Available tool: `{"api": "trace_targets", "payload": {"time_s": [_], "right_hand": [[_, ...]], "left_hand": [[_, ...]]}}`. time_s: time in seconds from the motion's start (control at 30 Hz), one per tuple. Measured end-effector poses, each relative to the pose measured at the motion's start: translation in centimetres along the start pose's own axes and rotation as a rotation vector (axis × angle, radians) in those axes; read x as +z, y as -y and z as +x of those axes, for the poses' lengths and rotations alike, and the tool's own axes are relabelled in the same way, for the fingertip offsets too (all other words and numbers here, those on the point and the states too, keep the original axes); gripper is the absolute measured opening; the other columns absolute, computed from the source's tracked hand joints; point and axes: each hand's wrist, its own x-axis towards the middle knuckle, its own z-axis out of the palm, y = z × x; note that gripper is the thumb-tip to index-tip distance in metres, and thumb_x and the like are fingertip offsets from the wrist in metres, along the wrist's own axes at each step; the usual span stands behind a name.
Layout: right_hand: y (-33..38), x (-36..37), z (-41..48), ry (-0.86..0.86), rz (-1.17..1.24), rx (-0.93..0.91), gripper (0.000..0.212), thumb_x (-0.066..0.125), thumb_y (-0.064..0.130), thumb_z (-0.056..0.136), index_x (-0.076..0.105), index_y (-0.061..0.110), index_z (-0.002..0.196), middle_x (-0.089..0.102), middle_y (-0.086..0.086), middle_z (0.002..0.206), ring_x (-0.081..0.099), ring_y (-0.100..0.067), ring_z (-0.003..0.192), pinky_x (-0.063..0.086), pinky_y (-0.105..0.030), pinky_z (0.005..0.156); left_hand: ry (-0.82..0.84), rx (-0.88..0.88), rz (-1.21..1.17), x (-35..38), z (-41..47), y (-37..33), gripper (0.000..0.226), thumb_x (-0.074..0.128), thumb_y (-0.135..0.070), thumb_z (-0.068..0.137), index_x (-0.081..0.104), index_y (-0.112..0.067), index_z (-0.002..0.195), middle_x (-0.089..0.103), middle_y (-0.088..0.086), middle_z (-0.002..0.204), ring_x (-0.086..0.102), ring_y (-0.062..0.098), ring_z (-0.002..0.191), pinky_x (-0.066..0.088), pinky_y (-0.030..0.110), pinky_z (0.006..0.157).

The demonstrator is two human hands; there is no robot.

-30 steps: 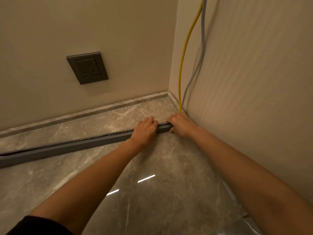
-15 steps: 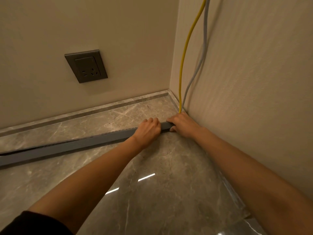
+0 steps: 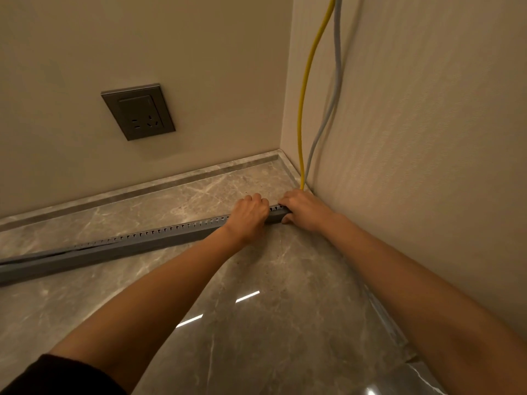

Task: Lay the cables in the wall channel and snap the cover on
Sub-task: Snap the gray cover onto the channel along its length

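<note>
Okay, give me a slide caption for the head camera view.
Both hands, left hand and right hand, grip the grey slotted cable channel on the marble floor near the corner.

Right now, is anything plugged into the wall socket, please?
No, the wall socket shows bare slots, with no plug or cable in it.

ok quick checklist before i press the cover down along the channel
1. Both hands on the channel at its wall end: ok, left hand and right hand grip it.
2. Yellow cable and grey cable reach the channel end: cannot tell, the right hand hides where they go.
3. Cables lying inside: cannot tell.
4. Cover seated along the length: not ok, a gap shows toward the far left end.
5. Channel against a wall: not ok, it lies across the floor.
</note>
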Motion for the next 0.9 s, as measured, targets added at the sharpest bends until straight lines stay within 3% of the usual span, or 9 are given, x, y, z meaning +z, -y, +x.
{"api": "trace_targets", "payload": {"time_s": [0.27,0.37,0.47,0.9], "right_hand": [[0.39,0.08,-0.13,-0.038,-0.045,0.050,0.029,0.062,0.026,0.085,0.061,0.008,0.108,0.064,-0.012,0.113,0.056,-0.028,0.106,0.043,-0.039,0.087],[0.48,0.05,0.01,-0.050,-0.039,0.071,0.026,0.063,0.026,0.084,0.063,0.010,0.103,0.067,-0.013,0.109,0.058,-0.028,0.104,0.044,-0.037,0.084],[0.51,0.03,-0.01,-0.054,-0.031,0.090,0.025,0.062,0.027,0.084,0.064,0.011,0.104,0.067,-0.015,0.106,0.059,-0.029,0.102,0.044,-0.037,0.082],[0.68,0.46,-0.38,-0.091,-0.068,0.080,0.023,0.059,0.027,0.086,0.066,0.013,0.103,0.069,-0.013,0.100,0.062,-0.028,0.094,0.046,-0.033,0.076]], "left_hand": [[-0.051,-0.040,-0.093,-0.01,-0.31,0.26,0.030,0.054,-0.018,0.090,0.049,-0.002,0.115,0.052,0.015,0.118,0.050,0.030,0.107,0.042,0.038,0.086],[0.026,-0.096,-0.204,-0.41,0.02,0.34,0.034,0.057,-0.020,0.088,0.046,-0.004,0.116,0.052,0.015,0.119,0.054,0.032,0.103,0.046,0.039,0.081],[0.088,-0.046,-0.139,-0.68,0.57,0.47,0.029,0.053,-0.020,0.090,0.055,-0.001,0.112,0.057,0.017,0.115,0.057,0.032,0.100,0.046,0.038,0.079],[0.044,-0.013,-0.170,-0.12,0.42,0.40,0.024,0.051,-0.013,0.089,0.061,0.002,0.104,0.061,0.019,0.107,0.059,0.032,0.092,0.046,0.037,0.074]]}}
